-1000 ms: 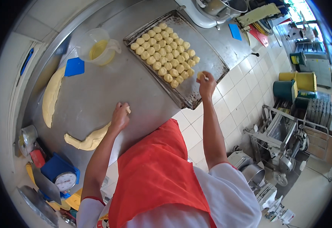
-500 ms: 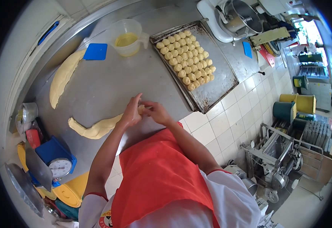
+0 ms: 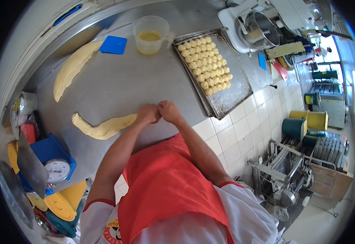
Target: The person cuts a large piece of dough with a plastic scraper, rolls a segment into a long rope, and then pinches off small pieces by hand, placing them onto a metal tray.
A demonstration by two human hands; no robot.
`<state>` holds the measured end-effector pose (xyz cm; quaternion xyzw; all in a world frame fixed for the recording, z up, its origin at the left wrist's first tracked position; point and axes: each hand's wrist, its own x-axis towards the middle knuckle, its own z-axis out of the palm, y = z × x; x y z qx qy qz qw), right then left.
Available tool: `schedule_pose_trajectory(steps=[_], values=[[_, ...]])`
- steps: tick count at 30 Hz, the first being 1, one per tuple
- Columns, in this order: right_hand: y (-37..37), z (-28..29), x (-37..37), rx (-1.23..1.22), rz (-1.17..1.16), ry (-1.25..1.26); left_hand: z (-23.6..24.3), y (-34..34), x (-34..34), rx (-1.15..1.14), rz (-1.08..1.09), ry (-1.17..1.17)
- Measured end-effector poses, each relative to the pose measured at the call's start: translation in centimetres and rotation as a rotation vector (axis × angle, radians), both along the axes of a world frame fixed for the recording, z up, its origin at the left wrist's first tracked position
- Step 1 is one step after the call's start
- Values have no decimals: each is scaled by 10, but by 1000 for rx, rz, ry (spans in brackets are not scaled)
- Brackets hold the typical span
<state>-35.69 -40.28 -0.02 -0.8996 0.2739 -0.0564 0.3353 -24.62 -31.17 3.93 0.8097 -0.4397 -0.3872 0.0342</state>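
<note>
A long strip of pale dough (image 3: 105, 128) lies curved on the metal table, its right end running into my left hand (image 3: 149, 114). That hand is closed round the dough's end. Right beside it, my right hand (image 3: 169, 111) is closed with its knuckles up; whatever its fingers hold is hidden. The two hands touch or nearly touch near the table's front edge. Farther back on the left rests a thicker, longer slab of dough (image 3: 72, 70). Many small round dough balls (image 3: 207, 65) sit in rows on a worn baking tray (image 3: 238, 87) to the right.
A blue scraper (image 3: 113, 44) and a clear jug (image 3: 151, 28) of yellow liquid stand at the back. To the left is a blue dial scale (image 3: 58, 171). A mixer with a steel bowl (image 3: 263, 30) stands far right. The steel table (image 3: 116, 89) ends near my apron.
My fingers, spread and raised half a second ago, have closed, and both hands now sit side by side as fists. The whole view has shifted slightly.
</note>
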Motion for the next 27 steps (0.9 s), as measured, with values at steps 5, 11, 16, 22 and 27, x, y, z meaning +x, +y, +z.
schedule_pose_trajectory(steps=[5, 11, 16, 22, 27], values=[[-30, 82, -77, 1009, 34, 15, -25, -13, 39, 123, 352, 140], [-219, 35, -184, 128, -866, -222, -14, 7, 23, -56, 96, 86], [-300, 10, -166, 32, -901, -80, -12, 15, 15, -250, 141, 59], [-209, 45, -114, -117, -801, -276, -6, 36, 15, -352, 287, 115], [3, 1, -3, 797, -100, -229, 5, 39, 17, -463, 360, 252]])
